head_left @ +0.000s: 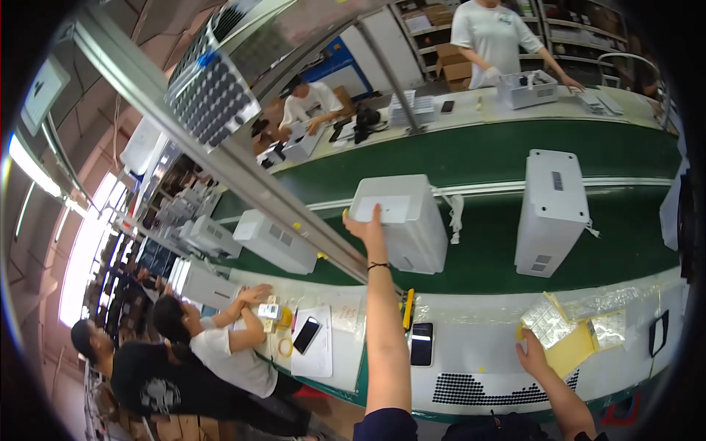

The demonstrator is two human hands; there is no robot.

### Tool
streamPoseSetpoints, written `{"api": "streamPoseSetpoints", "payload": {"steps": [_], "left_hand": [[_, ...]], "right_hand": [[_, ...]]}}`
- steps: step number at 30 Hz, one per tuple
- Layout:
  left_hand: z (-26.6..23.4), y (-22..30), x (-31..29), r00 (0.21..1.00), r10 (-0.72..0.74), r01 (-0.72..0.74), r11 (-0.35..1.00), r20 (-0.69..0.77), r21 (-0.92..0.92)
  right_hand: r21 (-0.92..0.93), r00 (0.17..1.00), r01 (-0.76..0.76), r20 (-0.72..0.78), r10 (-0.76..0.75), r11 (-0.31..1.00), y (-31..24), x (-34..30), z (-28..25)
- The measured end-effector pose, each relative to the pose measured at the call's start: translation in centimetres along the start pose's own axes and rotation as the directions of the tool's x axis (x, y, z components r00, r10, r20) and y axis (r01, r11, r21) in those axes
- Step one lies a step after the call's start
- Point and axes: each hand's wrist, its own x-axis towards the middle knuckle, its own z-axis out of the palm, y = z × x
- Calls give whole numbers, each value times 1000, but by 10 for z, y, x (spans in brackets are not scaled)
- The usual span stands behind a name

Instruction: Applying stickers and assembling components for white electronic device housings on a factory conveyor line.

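Observation:
My left hand [365, 228] reaches forward to a white box-shaped appliance [421, 239] on the green conveyor. Its thumb lies on the top face, and the other fingers go round the left edge. A white cable [455, 220] hangs at the appliance's right side. Over the near bench, my right hand [535, 358] has its fingers closed at the left edge of a yellow sheet [566, 358]. Silvery label sheets [546, 321] lie against it. Below, rows of small black round pads [471, 389] lie on a white backing.
Another white appliance [553, 213] stands right on the conveyor; several more line up left. A slanted metal post [220, 165] crosses the left side. A black phone [421, 344] and a yellow cutter [408, 309] lie beside my left forearm. Co-workers sit left and work across the belt.

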Motion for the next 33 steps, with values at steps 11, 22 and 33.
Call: {"api": "streamPoseSetpoints", "payload": {"steps": [11,22,33], "left_hand": [[-58,53,-69,980,144,-131,986,134,-104],[-106,87,-140,881,319,-210,926,349,-315],[-136,96,-219,840,-196,514,587,505,-626]], "right_hand": [[724,949,-312,210,234,615,-39,179,-12],[659,722,-691,655,225,299,-59,230,-30],[599,638,-761,760,124,248,-78,201,9]]}}
